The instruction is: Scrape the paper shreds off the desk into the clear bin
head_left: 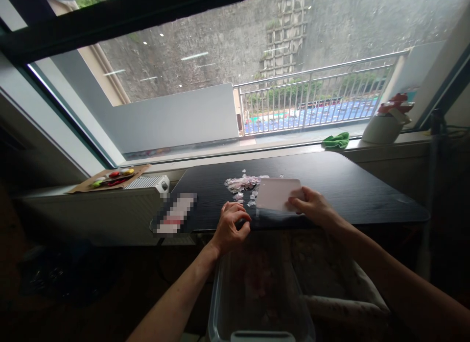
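Observation:
A white flat plastic scraper (276, 195) with rounded corners is gripped at its right end by my right hand (307, 205), thumb on its near face. Its left edge stands close to a heap of small pale paper pieces (244, 183) on the black table (341, 185). At the table's front edge is my left hand (231, 222), its fingers curved and a gap between thumb and forefinger, with nothing visible in it. Below the edge stands a clear plastic bin (216, 303); pinkish bits lie dimly inside.
A blurred-out packet (176, 214) lies at the table's left end. On the sill stand a white-and-red jug (384, 124) and a green cloth (336, 140). A radiator (110, 214) and cardboard with colourful items (110, 179) are at left.

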A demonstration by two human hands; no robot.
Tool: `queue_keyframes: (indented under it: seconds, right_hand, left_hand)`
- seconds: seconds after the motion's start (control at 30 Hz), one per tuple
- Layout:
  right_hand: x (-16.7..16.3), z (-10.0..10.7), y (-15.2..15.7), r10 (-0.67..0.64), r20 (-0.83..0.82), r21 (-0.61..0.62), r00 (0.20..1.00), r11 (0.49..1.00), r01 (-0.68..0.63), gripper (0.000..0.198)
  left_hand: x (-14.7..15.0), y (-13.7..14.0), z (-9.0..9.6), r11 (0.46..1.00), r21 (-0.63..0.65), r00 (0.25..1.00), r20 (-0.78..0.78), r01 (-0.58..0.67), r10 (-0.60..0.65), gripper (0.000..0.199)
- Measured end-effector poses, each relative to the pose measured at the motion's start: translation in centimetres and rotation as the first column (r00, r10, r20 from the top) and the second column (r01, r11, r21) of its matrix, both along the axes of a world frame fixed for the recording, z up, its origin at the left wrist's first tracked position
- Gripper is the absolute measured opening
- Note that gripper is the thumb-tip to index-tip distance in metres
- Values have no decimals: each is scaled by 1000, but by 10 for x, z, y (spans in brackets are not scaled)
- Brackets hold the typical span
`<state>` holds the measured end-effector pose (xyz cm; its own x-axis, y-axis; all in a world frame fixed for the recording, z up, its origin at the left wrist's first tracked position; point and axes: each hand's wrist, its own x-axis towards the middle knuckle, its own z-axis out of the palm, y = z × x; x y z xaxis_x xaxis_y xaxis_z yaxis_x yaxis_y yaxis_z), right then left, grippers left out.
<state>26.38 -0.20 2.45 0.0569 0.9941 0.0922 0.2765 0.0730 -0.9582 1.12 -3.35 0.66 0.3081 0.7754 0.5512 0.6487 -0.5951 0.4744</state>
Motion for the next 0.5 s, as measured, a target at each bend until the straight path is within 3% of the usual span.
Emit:
queue_keyframes:
  seconds: [0.1, 0.23, 0.4, 0.5]
  right_hand:
    - [-3, -3, 6, -6, 55, -6, 998, 1000, 7, 17]
    - [-1, -3, 2, 80, -4, -64, 997, 995, -80, 18]
    - [5, 3, -2, -37, 35, -67, 999, 997, 39, 13]
    - [8, 1, -1, -11, 90, -59, 996, 998, 17, 12]
  left_hand:
    - [0, 1, -2, 1000, 5, 1000, 8, -15, 15, 11]
    - [1, 2, -4, 1000, 9, 1000, -20, -12, 12, 9]
    - [1, 2, -4, 1000, 0, 999, -35, -20, 20, 9]
    - [2, 2, -4, 1000, -4, 999, -42, -22, 22, 10]
